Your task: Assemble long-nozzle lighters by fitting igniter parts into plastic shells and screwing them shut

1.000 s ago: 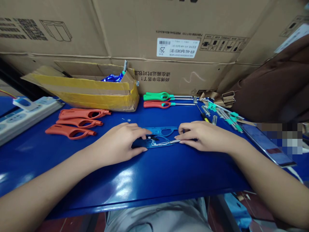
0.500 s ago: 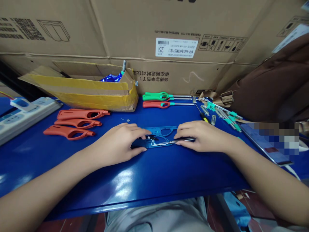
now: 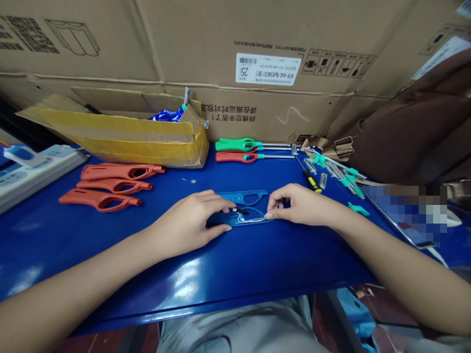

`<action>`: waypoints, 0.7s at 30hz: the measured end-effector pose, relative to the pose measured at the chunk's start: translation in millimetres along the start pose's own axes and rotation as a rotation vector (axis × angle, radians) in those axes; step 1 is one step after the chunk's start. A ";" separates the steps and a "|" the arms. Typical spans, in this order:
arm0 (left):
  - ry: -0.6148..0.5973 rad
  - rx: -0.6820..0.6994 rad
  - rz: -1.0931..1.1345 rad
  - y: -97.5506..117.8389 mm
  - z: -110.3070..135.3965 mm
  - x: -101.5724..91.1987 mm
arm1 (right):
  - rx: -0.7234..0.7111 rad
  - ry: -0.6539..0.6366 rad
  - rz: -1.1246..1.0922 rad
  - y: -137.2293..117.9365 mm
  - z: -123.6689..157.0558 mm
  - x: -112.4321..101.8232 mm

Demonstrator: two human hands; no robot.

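Two blue lighter shell halves (image 3: 245, 197) lie side by side on the table, the nearer one with its inside up. My left hand (image 3: 195, 218) grips the left end of the nearer half between thumb and fingers. A small black and white ignition part (image 3: 241, 211) sits in that half. From it white wire (image 3: 252, 220) runs right along the shell. At the right end, my right hand (image 3: 294, 206) pinches the wire with thumb and index finger near the shell's tip. The fingers cover the wire's end.
Three orange lighter shells (image 3: 106, 200) lie left, near a power strip (image 3: 37, 169) and a taped cardboard box (image 3: 147, 147). Green and red lighters (image 3: 235, 157) lie behind. At right are a screwdriver (image 3: 312, 182), turquoise parts (image 3: 356, 209), metal tubes and a phone (image 3: 397, 215).
The dark metal tube seen under my right hand is no longer visible. My right fingers have closed into a pinch at the wire by the shell's tip. My left hand stays on the shell.
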State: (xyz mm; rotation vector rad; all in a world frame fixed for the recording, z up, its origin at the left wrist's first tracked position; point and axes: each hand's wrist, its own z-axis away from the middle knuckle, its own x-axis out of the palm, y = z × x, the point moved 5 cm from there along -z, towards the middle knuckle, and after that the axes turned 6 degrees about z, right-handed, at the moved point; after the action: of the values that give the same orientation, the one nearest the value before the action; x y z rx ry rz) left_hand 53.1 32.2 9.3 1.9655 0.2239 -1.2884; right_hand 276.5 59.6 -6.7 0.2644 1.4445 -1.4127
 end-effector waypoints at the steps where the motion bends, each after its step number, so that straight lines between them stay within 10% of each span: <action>1: 0.004 0.002 0.008 -0.2 0.0 0.7 | 0.018 -0.003 0.010 -1.0 0.4 0.3; 14: 0.059 -0.012 0.090 3.2 2.1 10.7 | -0.355 0.283 0.049 -24.0 9.5 -6.9; 21: 0.098 0.022 0.130 5.1 1.8 16.8 | -0.486 0.238 0.347 -29.8 8.4 13.8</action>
State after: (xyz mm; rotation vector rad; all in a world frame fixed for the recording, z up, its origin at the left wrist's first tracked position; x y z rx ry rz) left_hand 62.4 23.3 -2.7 2.0296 0.1273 -1.1175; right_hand 252.5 37.6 2.6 0.3589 1.7871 -0.7412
